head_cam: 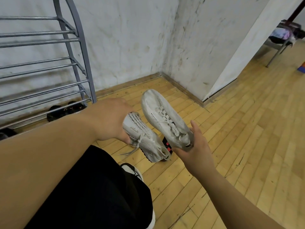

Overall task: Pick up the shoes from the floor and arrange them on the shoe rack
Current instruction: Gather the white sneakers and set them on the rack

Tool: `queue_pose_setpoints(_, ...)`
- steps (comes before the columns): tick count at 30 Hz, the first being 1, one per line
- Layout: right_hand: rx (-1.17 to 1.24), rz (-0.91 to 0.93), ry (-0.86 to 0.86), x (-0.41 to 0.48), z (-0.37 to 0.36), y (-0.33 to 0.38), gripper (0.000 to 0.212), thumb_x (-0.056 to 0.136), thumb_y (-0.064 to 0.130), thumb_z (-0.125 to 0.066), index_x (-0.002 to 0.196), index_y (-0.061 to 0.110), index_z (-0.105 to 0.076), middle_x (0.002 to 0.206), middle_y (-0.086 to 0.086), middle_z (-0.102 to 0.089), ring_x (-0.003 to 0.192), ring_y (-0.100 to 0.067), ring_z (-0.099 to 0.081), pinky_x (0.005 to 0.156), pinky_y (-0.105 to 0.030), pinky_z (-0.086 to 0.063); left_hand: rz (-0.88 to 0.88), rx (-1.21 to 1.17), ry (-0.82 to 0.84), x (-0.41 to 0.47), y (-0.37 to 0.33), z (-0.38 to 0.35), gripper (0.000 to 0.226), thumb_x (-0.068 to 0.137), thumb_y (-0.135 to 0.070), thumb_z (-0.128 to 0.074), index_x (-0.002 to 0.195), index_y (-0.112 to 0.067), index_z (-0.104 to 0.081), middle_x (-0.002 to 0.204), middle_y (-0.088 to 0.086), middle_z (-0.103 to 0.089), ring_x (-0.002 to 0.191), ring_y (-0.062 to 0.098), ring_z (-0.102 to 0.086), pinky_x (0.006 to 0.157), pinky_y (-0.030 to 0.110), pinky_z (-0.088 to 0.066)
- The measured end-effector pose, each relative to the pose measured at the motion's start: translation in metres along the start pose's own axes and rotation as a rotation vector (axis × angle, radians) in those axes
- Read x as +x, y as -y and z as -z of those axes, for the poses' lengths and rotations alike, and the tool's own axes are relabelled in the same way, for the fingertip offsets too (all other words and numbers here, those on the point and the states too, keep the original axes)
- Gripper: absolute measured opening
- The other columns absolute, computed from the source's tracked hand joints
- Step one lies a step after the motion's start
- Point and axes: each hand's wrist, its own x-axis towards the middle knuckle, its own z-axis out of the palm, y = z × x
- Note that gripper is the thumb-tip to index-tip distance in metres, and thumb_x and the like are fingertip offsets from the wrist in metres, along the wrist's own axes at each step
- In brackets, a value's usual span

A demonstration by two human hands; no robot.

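Observation:
Two white knit sneakers are held above the wooden floor. My left hand (110, 121) grips the toe end of the left sneaker (145, 139), whose laces dangle loose. My right hand (196, 146) holds the right sneaker (163, 119) by its heel, toe pointing away toward the wall. The grey metal shoe rack (41, 66) stands at the left against the wall, its upper rails bare. Dark shoes (64, 110) sit at the bottom of the rack.
A stained white wall corner lies straight ahead. My black trouser leg and black-and-white shoe (132, 171) are below the hands. A metal-legged stand with clothes (283, 35) is at the far right. Open wooden floor stretches to the right.

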Motion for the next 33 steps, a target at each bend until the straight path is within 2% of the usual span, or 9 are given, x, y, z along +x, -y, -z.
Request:
queue_pose_setpoints(4, 0.056, -0.01, -0.033, 0.001, 0.001, 0.001, 0.112, 0.07, 0.054, -0.087, 0.156, 0.053, -0.014, 0.142, 0.013, -0.054, 0.129, -0.014, -0.054, 0.101, -0.047, -0.053, 0.016, -0.011, -0.003, 0.002, 0.003, 0.0, 0.096, 0.058, -0.068, -0.085, 0.141, -0.032, -0.053, 0.131, -0.009, -0.054, 0.119, 0.015, -0.052, 0.102, 0.037, -0.045)
queue_pose_setpoints(9, 0.089, -0.047, -0.082, 0.002, 0.007, -0.001, 0.108, 0.067, 0.057, -0.085, 0.154, 0.051, -0.021, 0.133, 0.016, -0.056, 0.125, -0.011, -0.05, 0.103, -0.05, -0.051, 0.035, -0.034, -0.001, 0.007, 0.01, -0.002, 0.11, 0.054, -0.07, -0.086, 0.15, -0.031, -0.047, 0.138, -0.009, -0.051, 0.126, 0.016, -0.049, 0.106, 0.036, -0.042)
queue_pose_setpoints(14, 0.012, -0.03, -0.06, 0.006, 0.013, -0.003, 0.108, 0.07, 0.056, -0.086, 0.156, 0.041, -0.024, 0.12, 0.024, -0.055, 0.119, -0.009, -0.043, 0.099, -0.038, -0.045, 0.111, -0.121, 0.007, 0.003, 0.02, 0.0, 0.095, 0.051, -0.065, -0.091, 0.135, -0.034, -0.058, 0.127, -0.012, -0.056, 0.114, 0.013, -0.052, 0.1, 0.036, -0.046)
queue_pose_setpoints(18, -0.019, -0.054, -0.021, 0.003, 0.014, -0.006, 0.103, 0.07, 0.058, -0.085, 0.154, 0.045, -0.027, 0.117, 0.026, -0.057, 0.117, -0.005, -0.04, 0.094, -0.034, -0.047, 0.253, -0.274, -0.002, 0.0, 0.039, -0.003, 0.083, 0.048, -0.059, -0.095, 0.124, -0.041, -0.066, 0.12, -0.013, -0.059, 0.107, 0.013, -0.054, 0.09, 0.032, -0.044)
queue_pose_setpoints(21, -0.023, -0.038, 0.007, -0.002, 0.013, -0.007, 0.101, 0.07, 0.061, -0.084, 0.154, 0.044, -0.03, 0.118, 0.026, -0.058, 0.117, -0.005, -0.04, 0.089, -0.029, -0.042, 0.318, -0.31, 0.041, 0.0, 0.047, -0.009, 0.071, 0.052, -0.052, -0.096, 0.117, -0.044, -0.069, 0.118, -0.013, -0.06, 0.106, 0.013, -0.054, 0.089, 0.031, -0.041)
queue_pose_setpoints(25, -0.024, -0.018, 0.034, -0.006, 0.007, -0.005, 0.099, 0.071, 0.06, -0.084, 0.153, 0.041, -0.033, 0.12, 0.029, -0.058, 0.118, -0.005, -0.04, 0.082, -0.022, -0.037, 0.333, -0.272, 0.138, 0.004, 0.045, -0.018, 0.072, 0.056, -0.045, -0.097, 0.122, -0.04, -0.069, 0.125, -0.012, -0.06, 0.107, 0.01, -0.053, 0.089, 0.028, -0.041)
queue_pose_setpoints(29, -0.032, 0.011, 0.033, -0.008, 0.001, -0.001, 0.096, 0.072, 0.058, -0.084, 0.153, 0.041, -0.035, 0.122, 0.027, -0.058, 0.115, -0.008, -0.043, 0.08, -0.01, -0.032, 0.375, -0.266, 0.079, 0.007, 0.045, -0.017, 0.072, 0.061, -0.044, -0.095, 0.127, -0.034, -0.068, 0.128, -0.008, -0.061, 0.106, 0.012, -0.051, 0.086, 0.028, -0.039)
queue_pose_setpoints(31, -0.031, 0.009, 0.031, -0.006, 0.0, 0.001, 0.095, 0.072, 0.057, -0.084, 0.152, 0.041, -0.036, 0.122, 0.027, -0.058, 0.115, -0.008, -0.043, 0.08, -0.01, -0.032, 0.414, -0.307, 0.023, 0.006, 0.048, -0.017, 0.072, 0.061, -0.044, -0.095, 0.127, -0.032, -0.069, 0.134, -0.002, -0.061, 0.114, 0.019, -0.056, 0.087, 0.029, -0.04)
queue_pose_setpoints(33, -0.024, 0.003, 0.03, -0.004, -0.001, 0.005, 0.094, 0.073, 0.056, -0.084, 0.153, 0.04, -0.036, 0.122, 0.027, -0.058, 0.116, -0.008, -0.042, 0.083, -0.017, -0.034, 0.442, -0.342, -0.006, 0.005, 0.05, -0.017, 0.071, 0.061, -0.043, -0.095, 0.126, -0.031, -0.069, 0.137, 0.0, -0.06, 0.121, 0.022, -0.056, 0.089, 0.03, -0.04)
